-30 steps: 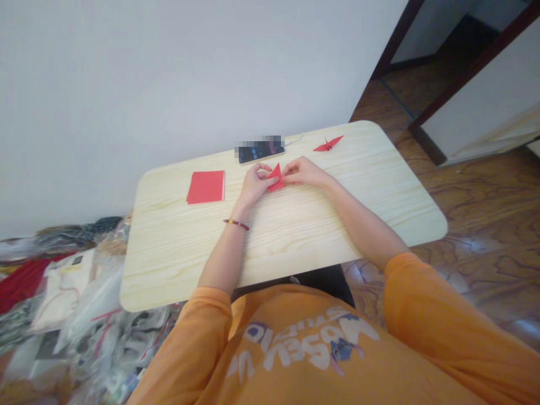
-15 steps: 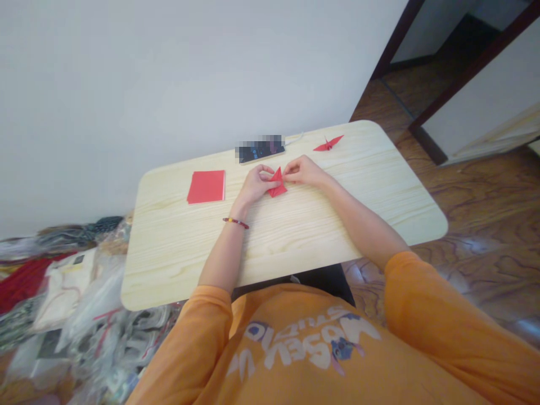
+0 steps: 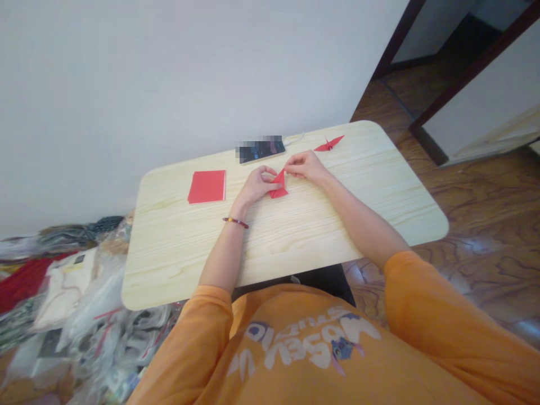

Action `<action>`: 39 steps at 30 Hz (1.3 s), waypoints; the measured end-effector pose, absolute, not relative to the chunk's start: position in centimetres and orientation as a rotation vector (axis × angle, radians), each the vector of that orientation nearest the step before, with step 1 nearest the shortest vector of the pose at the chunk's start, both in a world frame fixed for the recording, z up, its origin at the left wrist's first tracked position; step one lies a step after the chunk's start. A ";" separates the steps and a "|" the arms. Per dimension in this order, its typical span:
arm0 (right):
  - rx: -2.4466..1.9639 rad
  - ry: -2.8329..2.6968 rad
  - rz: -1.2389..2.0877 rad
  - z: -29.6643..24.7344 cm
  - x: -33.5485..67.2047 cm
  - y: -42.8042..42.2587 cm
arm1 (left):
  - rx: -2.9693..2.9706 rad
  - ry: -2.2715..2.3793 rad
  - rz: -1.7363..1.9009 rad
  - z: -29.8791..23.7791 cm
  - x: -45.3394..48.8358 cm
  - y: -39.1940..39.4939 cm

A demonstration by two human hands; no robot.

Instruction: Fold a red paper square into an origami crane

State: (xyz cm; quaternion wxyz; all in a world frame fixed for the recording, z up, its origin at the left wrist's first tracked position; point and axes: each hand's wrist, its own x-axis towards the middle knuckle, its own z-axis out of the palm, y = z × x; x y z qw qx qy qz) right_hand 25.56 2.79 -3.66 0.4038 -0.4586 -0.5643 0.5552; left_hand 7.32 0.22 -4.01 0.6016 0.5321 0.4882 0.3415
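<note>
"Red origami piece [image 3: 278, 188], partly folded: where is it, and how far along?"

"Mid-table on the pale wood table [image 3: 177, 253]. Leftmost, a stack of red paper [image 3: 206, 187] lies unfolded; the left hand [image 3: 255, 187] and right hand [image 3: 304, 167] pinch the piece between their fingertips; far right lies one finished paper crane [image 3: 328, 144]."

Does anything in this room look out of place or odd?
A heap of plastic bags and cloth on the floor beside the table looks untidy, and part of the phone is pixelated. The red folded paper between the left hand and right hand looks undamaged.
</note>
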 end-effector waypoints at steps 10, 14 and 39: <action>-1.069 -1.332 1.398 -4.3 25.5 3.2 | 1.115 1.137 0.986 -4.3 7.6 0.4; -1.055 -1.393 1.462 -4.4 25.0 2.7 | 1.058 1.148 1.162 -4.8 7.8 0.7; -1.014 -1.241 1.353 -5.3 24.9 3.5 | 0.960 0.814 1.160 -5.2 7.9 1.0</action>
